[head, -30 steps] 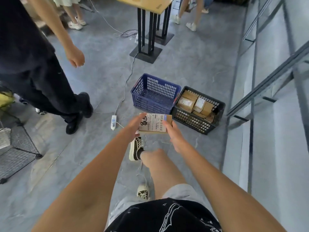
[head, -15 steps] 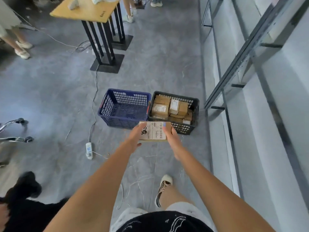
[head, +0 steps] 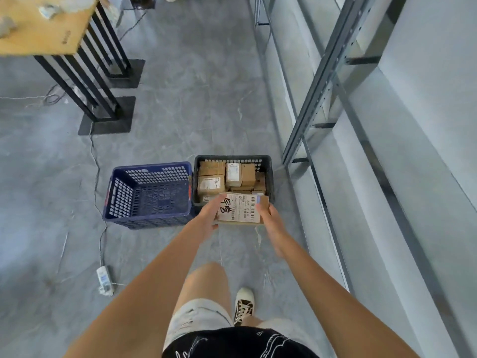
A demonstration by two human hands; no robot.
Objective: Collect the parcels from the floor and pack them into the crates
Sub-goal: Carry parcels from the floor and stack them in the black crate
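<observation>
- Both crates sit much nearer than half a second ago, and the standing person in dark clothes is gone from view.
- A labelled parcel is pinched by its two short ends, left hand and right hand with fingers curled round the edges, label up, probably to keep it level.
- It hovers over the near rim of the black crate, which already holds many parcels; whether it touches the rim is unclear.
- Touching its left side, the blue crate holds nothing, so spare room lies there.
</observation>
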